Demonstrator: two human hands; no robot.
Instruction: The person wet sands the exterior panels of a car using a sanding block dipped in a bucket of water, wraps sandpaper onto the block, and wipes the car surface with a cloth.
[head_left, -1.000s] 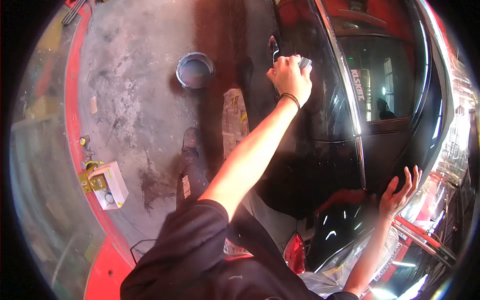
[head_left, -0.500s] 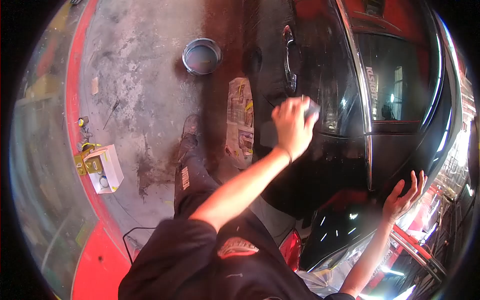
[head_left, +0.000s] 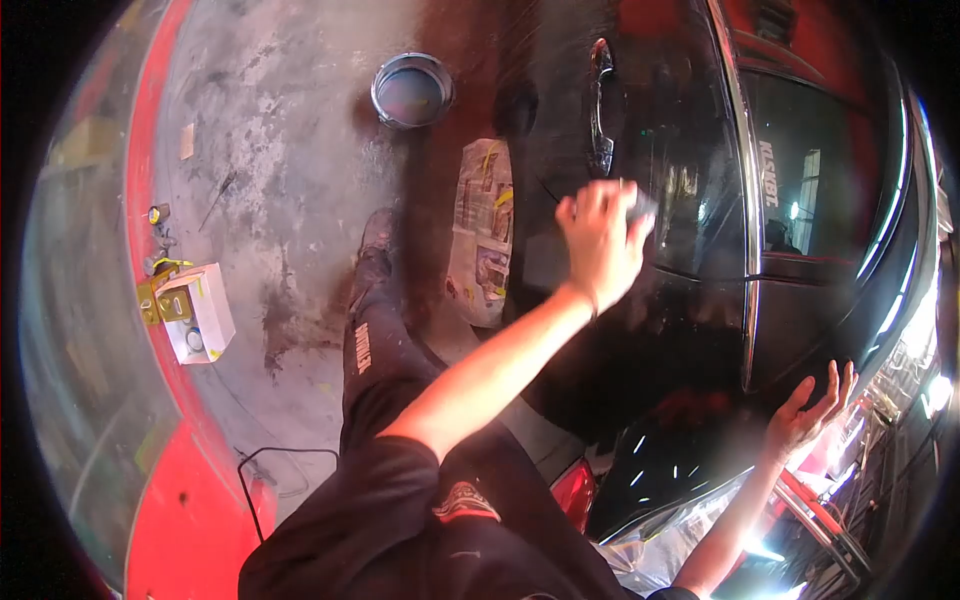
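My left hand (head_left: 603, 235) is closed around a small dark pad (head_left: 641, 208), pressed against the side of the black car (head_left: 640, 340) just below the chrome door handle (head_left: 601, 105). The fingers hide most of the pad, so its exact kind cannot be made out. My right hand (head_left: 812, 405) has its fingers spread and holds nothing. It lies at the car's rear upper edge, beyond the end of the chrome trim strip (head_left: 750, 230); whether the palm touches the surface is unclear.
A metal bucket (head_left: 411, 91) stands on the stained floor (head_left: 250, 130). Taped newspaper (head_left: 481, 240) covers a long shape beside the car. A white box (head_left: 203, 315) sits at the left by a red floor stripe (head_left: 150, 200). Clear plastic sheeting (head_left: 650, 560) lies near the red tail light (head_left: 573, 490).
In the picture, my left hand and the pad have moved slightly right. The car and bucket have also shifted a little to the right as the view moved. The right hand stays spread.
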